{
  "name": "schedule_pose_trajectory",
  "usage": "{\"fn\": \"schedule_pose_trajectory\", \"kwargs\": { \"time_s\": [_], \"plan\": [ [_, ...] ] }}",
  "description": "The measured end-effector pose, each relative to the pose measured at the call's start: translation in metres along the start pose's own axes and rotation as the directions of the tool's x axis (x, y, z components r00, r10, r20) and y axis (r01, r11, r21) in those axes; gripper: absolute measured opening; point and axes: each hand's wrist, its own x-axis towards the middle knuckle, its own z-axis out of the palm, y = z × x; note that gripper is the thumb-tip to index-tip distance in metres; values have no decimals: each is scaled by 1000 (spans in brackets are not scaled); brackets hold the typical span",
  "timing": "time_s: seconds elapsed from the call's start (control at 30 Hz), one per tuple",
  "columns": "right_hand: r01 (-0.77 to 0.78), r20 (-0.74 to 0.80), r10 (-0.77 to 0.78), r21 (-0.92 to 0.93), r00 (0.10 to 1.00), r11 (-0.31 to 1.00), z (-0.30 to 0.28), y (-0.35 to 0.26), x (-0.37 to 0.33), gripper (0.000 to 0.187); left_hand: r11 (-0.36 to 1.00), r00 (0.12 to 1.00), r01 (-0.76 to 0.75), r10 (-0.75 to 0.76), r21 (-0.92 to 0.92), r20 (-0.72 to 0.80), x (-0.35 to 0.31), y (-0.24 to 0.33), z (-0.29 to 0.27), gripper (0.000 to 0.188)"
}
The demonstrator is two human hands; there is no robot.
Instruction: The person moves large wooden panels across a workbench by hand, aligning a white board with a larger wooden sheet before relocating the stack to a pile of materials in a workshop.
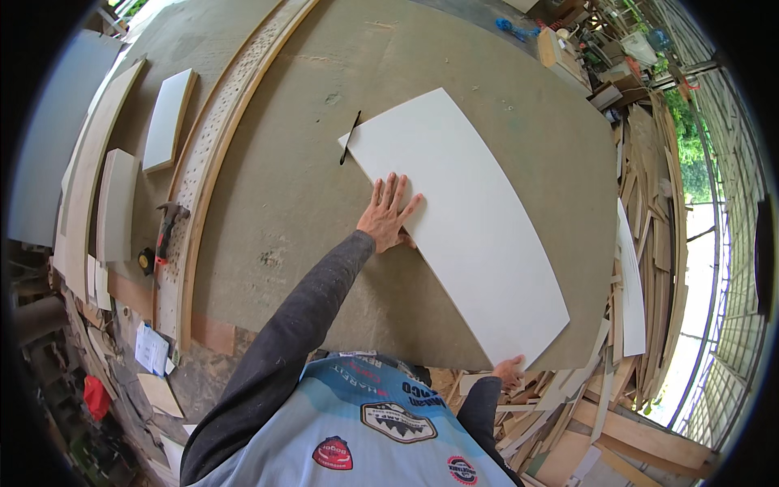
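Right hand is pinching the white panel by its near end, at the worktop's near edge. Left hand is resting fingers, spread wide, over its left side. Probably stiff, slick; opposite edges are seeming surest.

I can't see most fingers of the right hand; they go out of sight beneath the near end of the white board. Over at the left hand, the thumb is partly hidden at the board's edge. A thin black thing across the far corner is too slight for me to name. The speckled strip runs off past the upper edge, as does the bench. That blue tangle is too small to tell, and the light blue shirt is cut off below.
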Motion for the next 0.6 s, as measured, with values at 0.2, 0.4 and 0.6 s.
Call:
{"fn": "schedule_pose_trajectory", "kwargs": {
  "time_s": [0.2,0.4,0.6],
  "plan": [
    [7,-14,-7,44,1000,999,6,28,20,86,999,1000,-15,14,-35,-18,-19,15,-1,114],
    [-25,40,22,74,999,997,-9,30,7,87,1000,1000,-2,2,-20,-13,-38,16,-1,113],
    [-10,52,6,80,999,997,-10,46,1,87,1000,1000,-14,14,8,12,-40,20,-3,113]
  ]
}}
